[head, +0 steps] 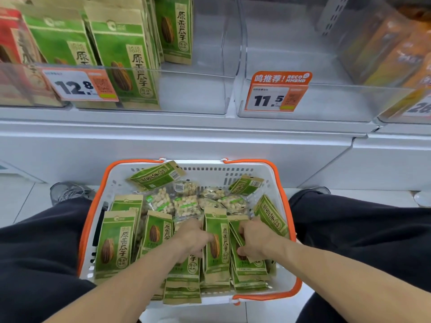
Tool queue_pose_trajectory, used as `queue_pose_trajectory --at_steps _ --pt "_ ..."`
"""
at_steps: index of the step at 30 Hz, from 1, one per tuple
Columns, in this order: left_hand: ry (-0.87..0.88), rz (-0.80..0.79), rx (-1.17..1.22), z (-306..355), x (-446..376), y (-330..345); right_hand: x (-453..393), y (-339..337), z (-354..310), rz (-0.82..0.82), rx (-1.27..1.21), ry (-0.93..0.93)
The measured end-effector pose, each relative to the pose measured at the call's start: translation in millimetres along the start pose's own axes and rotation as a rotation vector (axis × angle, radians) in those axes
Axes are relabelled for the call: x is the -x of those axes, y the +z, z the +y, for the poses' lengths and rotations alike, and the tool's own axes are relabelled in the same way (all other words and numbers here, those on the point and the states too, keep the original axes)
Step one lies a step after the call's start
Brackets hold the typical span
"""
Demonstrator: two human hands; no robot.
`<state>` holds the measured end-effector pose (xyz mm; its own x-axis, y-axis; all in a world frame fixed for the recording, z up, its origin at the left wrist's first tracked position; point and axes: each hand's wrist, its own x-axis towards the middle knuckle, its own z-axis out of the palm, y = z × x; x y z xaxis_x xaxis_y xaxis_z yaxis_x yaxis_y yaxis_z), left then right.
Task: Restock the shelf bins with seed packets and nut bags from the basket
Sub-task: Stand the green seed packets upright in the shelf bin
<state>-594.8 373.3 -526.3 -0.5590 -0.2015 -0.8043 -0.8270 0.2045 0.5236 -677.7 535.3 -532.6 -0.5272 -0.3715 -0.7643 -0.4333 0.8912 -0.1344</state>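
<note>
Viewpoint: head-worn wide-angle camera, only view.
Direction: forward and steeply down, facing the clear plastic shelf bins [303,66].
Proximity: near; the white plastic basket with orange handles [283,201] sits low centre, between the wearer's knees.
Distortion: shelf edge bows towards frame corners.

Price tags 12.8 [79,86], 11.5 [276,99]; grey shoe [70,191] on tiled floor [21,201].

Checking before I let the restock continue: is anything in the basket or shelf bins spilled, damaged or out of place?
Nothing spilled or torn. The basket is just untidy: two seed packets lie tilted against its far wall. The 11.5 bin looks empty.
</note>
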Motion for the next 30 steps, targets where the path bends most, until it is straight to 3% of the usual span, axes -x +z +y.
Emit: queue_pose_trajectory --at_steps 7,12,19,25,30 --pt "0.111 0.183 0.138 15.9 1.9 -45.9 -2.4 2.9 -4.7 -0.01 -0.021 0.026" --pt "0.05 0.205 0.242 8.5 5.3 -45.8 -4.1 1.8 -3.5 0.066 -0.276 0.181" --pt "0.02 0.191 0.253 0.8 0.3 -38.7 4.3 10.8 -19.4 -0.046 -0.548 0.225" --pt "0.126 0.279 0.33 17.6 8.5 -53.7 14.7 -47.3 -18.8 0.147 -1.01 0.129" --pt "0.382 0.324 0.524 64.1 38.9 -76.1 51.5 -116.6 -35.9 0.407 -1.031 -0.147"
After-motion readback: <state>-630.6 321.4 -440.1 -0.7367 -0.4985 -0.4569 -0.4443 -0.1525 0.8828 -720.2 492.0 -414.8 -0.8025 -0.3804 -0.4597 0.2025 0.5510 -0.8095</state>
